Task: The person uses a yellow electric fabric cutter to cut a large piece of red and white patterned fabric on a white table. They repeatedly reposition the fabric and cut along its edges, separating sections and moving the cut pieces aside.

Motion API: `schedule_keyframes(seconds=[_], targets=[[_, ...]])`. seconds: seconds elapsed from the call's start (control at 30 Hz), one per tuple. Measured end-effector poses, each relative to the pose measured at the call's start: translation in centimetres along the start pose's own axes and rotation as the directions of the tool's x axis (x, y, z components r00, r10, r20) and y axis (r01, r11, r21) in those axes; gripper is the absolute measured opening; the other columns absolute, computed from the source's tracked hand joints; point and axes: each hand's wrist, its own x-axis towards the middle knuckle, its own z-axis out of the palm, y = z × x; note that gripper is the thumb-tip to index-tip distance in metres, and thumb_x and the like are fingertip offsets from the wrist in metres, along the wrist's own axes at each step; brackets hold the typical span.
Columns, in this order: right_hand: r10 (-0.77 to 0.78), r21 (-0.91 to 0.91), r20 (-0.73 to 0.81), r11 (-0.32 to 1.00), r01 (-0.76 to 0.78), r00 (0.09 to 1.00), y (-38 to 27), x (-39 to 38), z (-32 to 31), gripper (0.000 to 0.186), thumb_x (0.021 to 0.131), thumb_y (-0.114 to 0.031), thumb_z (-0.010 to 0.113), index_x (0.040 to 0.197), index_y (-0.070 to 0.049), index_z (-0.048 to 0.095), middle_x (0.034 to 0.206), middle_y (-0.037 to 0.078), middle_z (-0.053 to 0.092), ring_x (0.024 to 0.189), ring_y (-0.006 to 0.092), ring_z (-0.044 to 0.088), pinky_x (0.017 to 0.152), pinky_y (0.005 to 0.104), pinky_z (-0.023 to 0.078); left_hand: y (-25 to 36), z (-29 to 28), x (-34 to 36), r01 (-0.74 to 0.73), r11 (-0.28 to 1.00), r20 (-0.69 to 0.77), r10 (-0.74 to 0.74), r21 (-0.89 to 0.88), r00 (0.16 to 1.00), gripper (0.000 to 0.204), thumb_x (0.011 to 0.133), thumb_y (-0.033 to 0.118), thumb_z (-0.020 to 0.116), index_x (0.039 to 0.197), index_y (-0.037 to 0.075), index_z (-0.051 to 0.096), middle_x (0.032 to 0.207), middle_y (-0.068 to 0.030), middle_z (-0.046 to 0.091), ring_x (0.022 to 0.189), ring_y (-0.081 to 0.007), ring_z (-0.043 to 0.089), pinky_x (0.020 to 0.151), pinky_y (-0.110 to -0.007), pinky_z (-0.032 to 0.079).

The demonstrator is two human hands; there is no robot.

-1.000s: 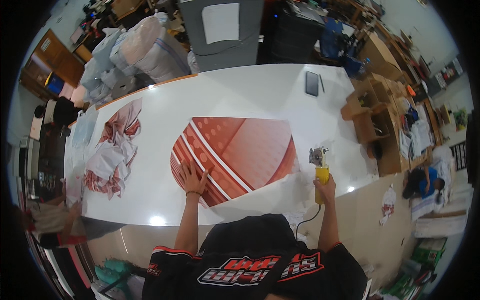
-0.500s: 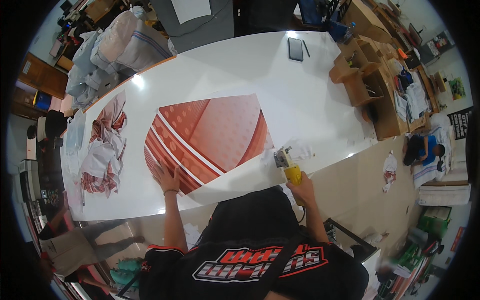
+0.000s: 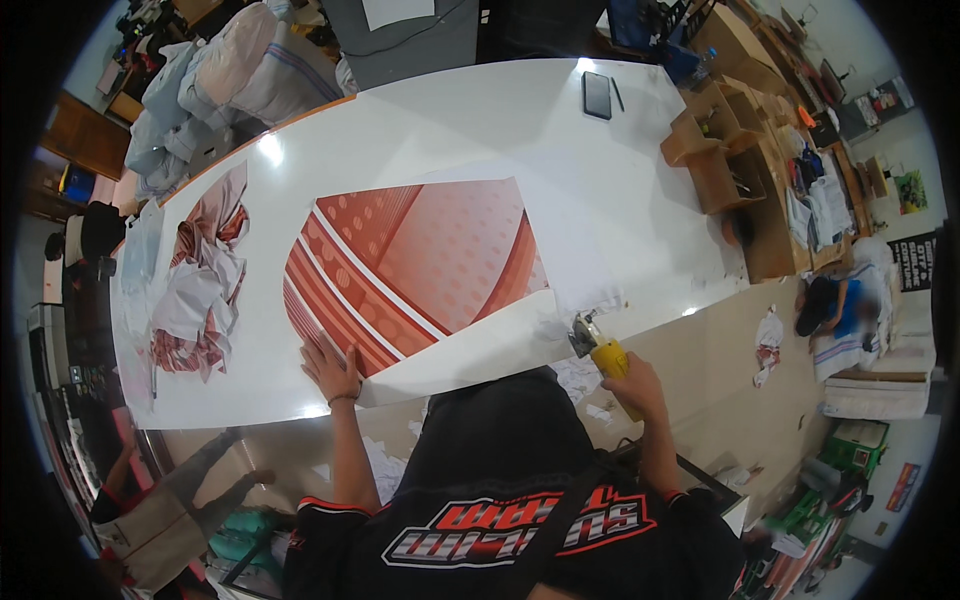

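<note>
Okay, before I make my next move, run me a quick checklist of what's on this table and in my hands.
1. Left hand on the red patterned panel: ok, it rests at the panel's lower left edge.
2. Right hand gripping the yellow tool: ok, wrapped around its body.
3. Tool head apart from the panel: ok, there is a gap between the head and the panel's right side.
4. Crumpled cloth apart from the panel: ok, it lies at the table's left end.
5. Phone away from the tool: ok, near the far right corner.
6. Tool switched off: cannot tell.
</note>
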Motion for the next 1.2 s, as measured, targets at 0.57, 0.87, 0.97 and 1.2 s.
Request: schedule_keyframes(seconds=[0.57,0.87,0.97,1.2], targets=[[0.022,0.078,-0.231,0.997,-0.004,0.973,-6.6,3.4,6.6,0.059,0.081,-0.038,0.08,0.117,0.0,0.053,0.101,0.03,0.073,0.096,0.0496,0.071,0.084,0.0561,0.057,-2.0,1.5,-0.5,-0.059,0.995,-0.136,0.048,-0.08,0.99,0.087,0.103,0.06,0.055,0.169,0.014,0.023,0.175,-0.0226,0.016,0.162,-0.0407,0.013,0.13,-0.057,0.008],[0.016,0.09,-0.189,0.996,0.001,0.982,-7.2,5.2,5.5,0.061,0.08,-0.038,0.08,0.12,-0.002,0.052,0.103,0.031,0.072,0.098,0.0498,0.071,0.084,0.0568,0.057,-2.0,1.4,-0.5,-0.056,0.995,-0.145,0.045,-0.078,0.988,0.088,0.102,0.06,0.056,0.168,0.012,0.025,0.174,-0.0223,0.017,0.162,-0.0405,0.014,0.13,-0.057,0.009],[0.018,0.09,-0.178,0.996,-0.002,0.984,-7.7,5.5,5.1,0.061,0.08,-0.038,0.08,0.12,-0.002,0.052,0.103,0.031,0.072,0.098,0.0501,0.071,0.085,0.0569,0.057,-1.9,1.4,-0.5,-0.055,0.996,-0.147,0.045,-0.065,0.988,0.089,0.102,0.06,0.057,0.168,0.009,0.026,0.174,-0.0224,0.018,0.161,-0.0405,0.014,0.13,-0.057,0.01],[0.0,0.085,-0.174,0.996,0.015,0.985,-8.3,6.8,4.6,0.062,0.079,-0.039,0.08,0.12,-0.001,0.052,0.101,0.031,0.072,0.097,0.0502,0.071,0.084,0.0568,0.057,-1.7,1.2,-0.5,-0.053,0.996,-0.147,0.043,-0.068,0.988,0.089,0.101,0.059,0.058,0.167,0.007,0.026,0.174,-0.0218,0.019,0.161,-0.0401,0.015,0.13,-0.059,0.011]])
